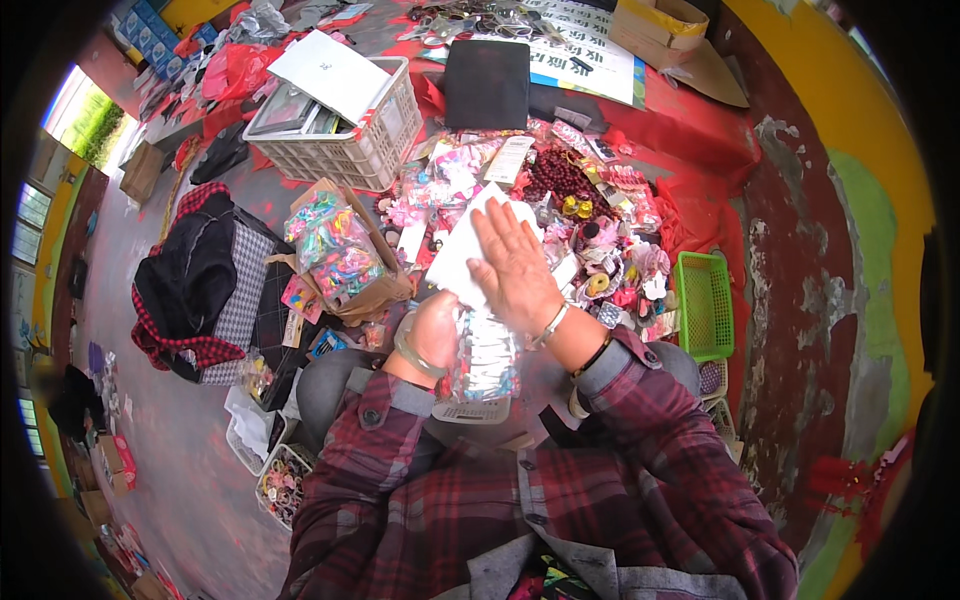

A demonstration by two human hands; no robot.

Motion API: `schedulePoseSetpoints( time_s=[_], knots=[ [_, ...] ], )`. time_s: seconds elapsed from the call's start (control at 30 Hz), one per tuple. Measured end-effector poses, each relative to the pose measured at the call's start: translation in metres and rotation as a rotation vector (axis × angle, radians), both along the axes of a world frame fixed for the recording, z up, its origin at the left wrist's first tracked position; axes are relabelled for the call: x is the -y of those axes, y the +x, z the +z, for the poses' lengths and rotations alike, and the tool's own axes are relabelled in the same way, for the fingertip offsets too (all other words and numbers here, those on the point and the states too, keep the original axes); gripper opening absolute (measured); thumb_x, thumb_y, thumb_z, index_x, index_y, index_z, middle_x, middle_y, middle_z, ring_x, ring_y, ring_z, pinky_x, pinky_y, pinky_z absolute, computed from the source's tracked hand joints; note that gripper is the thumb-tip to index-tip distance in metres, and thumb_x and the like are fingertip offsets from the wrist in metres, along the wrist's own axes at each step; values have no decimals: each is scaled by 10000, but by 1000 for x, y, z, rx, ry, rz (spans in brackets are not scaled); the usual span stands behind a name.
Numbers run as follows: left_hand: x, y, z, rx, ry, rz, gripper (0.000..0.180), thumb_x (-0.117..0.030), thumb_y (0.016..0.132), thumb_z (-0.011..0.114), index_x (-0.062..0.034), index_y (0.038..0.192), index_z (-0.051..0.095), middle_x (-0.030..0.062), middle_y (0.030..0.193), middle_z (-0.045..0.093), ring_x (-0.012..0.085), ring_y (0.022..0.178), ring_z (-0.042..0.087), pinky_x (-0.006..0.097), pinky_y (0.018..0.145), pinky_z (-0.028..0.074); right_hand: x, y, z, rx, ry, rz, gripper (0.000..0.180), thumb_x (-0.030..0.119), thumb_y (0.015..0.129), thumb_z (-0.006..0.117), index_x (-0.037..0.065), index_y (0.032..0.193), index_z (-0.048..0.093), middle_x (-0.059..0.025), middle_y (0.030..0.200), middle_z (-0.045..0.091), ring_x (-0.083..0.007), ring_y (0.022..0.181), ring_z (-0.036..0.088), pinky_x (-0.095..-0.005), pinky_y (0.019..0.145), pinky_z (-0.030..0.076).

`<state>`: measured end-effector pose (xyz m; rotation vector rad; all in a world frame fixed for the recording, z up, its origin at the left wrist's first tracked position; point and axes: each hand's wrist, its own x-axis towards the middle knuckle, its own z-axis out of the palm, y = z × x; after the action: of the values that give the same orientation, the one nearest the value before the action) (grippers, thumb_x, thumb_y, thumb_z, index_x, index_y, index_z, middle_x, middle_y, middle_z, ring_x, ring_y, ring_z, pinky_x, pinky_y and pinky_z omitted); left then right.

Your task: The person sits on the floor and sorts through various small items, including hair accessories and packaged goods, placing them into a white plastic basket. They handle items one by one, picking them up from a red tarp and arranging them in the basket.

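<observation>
Seen from above, a person in a soft red and grey plaid flannel shirt works over a heap of small bright trinkets. The left hand [435, 330], a pale bangle on its wrist, is curled around the side of a clear crinkly plastic packet of small coloured hair clips [485, 355], gripping it just above the lap. The right hand [515, 265], wearing a thin silver bangle, lies flat with fingers together, palm pressed down on a smooth white paper sheet [460, 255] that rests on the packet's far end.

Beyond the hands spreads the glossy pile of hair ties, beads and bows [590, 230] on a red cloth. To the left stands a brown cardboard box of multicoloured bands [340, 255], and behind it a white latticed plastic crate [355, 140]. A green plastic mesh basket [705, 305] sits to the right.
</observation>
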<state>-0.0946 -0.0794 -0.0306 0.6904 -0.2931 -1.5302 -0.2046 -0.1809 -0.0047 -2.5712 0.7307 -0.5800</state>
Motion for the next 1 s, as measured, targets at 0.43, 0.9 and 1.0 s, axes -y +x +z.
schedulePoseSetpoints(
  time_s=[0.43,0.9,1.0],
  knots=[
    [8,44,6,1,-3,143,538,-462,959,340,-31,1263,444,141,1172,561,274,1037,572,416,936,444,-71,-5,-9,-130,-51,332,613,306,907,462,22,1408,253,-186,1469,221,-304,1376,186,-434,1111,158],
    [5,16,-9,73,-6,144,420,-295,984,344,-27,1295,429,99,1240,523,208,1136,510,335,972,401,-8,5,-13,73,-25,63,593,246,886,511,-15,1374,299,-270,1419,264,-402,1329,248,-459,1084,222],
    [7,39,6,-209,-56,91,482,-384,976,347,-17,1271,450,121,1171,571,246,1071,556,396,936,440,-48,3,-6,-178,-155,259,588,303,918,447,9,1396,273,-220,1449,239,-327,1362,213,-434,1107,178]
  ],
)
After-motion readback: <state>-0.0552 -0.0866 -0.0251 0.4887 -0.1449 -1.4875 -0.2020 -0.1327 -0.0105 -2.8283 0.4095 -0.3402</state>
